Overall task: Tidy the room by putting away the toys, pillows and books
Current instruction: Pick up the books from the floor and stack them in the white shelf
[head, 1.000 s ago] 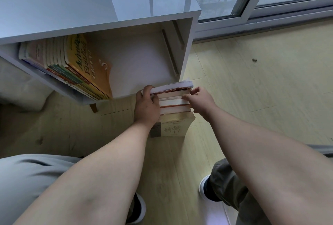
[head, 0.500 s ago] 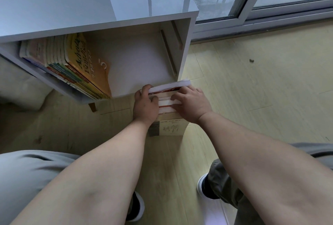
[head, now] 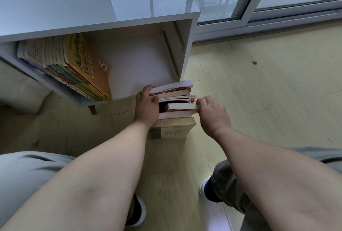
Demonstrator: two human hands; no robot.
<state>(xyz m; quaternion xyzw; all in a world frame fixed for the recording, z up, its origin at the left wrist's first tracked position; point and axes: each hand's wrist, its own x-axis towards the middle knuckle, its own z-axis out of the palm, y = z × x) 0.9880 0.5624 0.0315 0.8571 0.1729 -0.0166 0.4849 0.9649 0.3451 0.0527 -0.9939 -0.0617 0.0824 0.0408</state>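
Stack of books [head: 175, 93] held at both ends on the floor [head: 259, 101], just near of the white shelf [head: 111, 25].
The stack's left end is gripped by the left hand [head: 147, 105], thumb on top. A thin middle book [head: 182, 106] is pinched at its right end by the right hand [head: 212, 114]. Books lie flat, visible edges running left-right. At the shelf's left end a row of books [head: 70, 68] is kept, spines turned near.

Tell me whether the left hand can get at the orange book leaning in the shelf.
Probably yes. The shelf stands open in front and nothing lies between the left hand and the orange book. The hand grips the stack of books on the floor, though, so it must let go first.
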